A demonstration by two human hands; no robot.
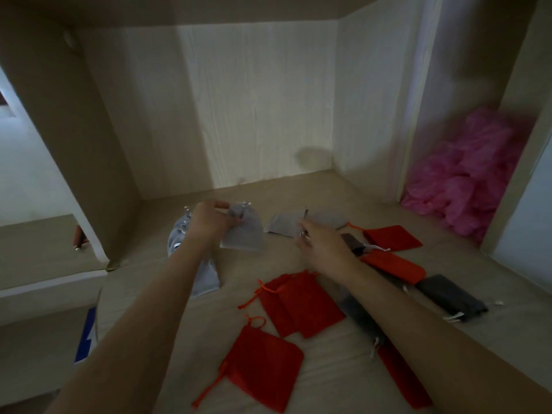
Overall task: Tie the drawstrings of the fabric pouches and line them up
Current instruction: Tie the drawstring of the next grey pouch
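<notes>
Grey pouch (242, 231) lifted at its neck, body hanging flat. More grey pouches: a pile (179, 234) at left, two (283, 224) lying flat further back. Red pouches (298, 300) scattered front and right — cords loose. Black pouches (451, 297) at right, flat, partly overlapped by red.
</notes>
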